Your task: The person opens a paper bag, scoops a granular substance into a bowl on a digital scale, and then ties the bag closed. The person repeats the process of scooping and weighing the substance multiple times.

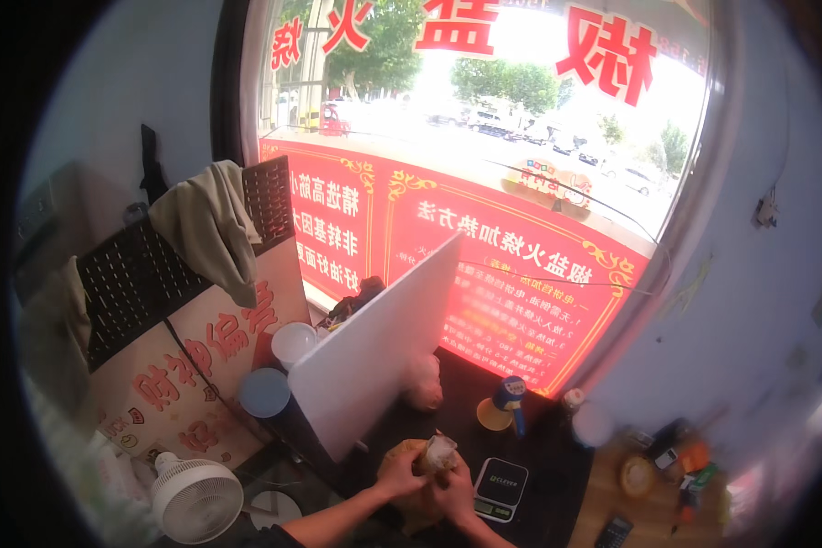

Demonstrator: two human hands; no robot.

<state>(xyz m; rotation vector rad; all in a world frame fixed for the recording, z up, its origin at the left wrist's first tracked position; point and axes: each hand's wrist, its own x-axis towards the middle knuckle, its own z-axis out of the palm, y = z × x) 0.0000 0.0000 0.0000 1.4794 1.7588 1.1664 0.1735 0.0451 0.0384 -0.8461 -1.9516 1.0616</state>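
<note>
My left hand (402, 473) and my right hand (452, 493) are close together above the dark table, fingers closed round the top of a brown bag (400, 452). Between them its pale, crumpled top (440, 451) sticks up. The lower part of the bag is mostly hidden by my hands and forearms. Just right of my right hand lies a digital kitchen scale (500, 486) with a dark top. Beyond my hands is a rounded pinkish object (423, 384), partly behind a white board, too blurred to name.
A large white board (365, 356) stands slanted left of my hands. By it are a blue round container (265, 393) and a white one (294, 344). A white fan (196, 493) stands near left. At right are a megaphone (502, 408), a tape roll (637, 476) and a calculator (615, 531).
</note>
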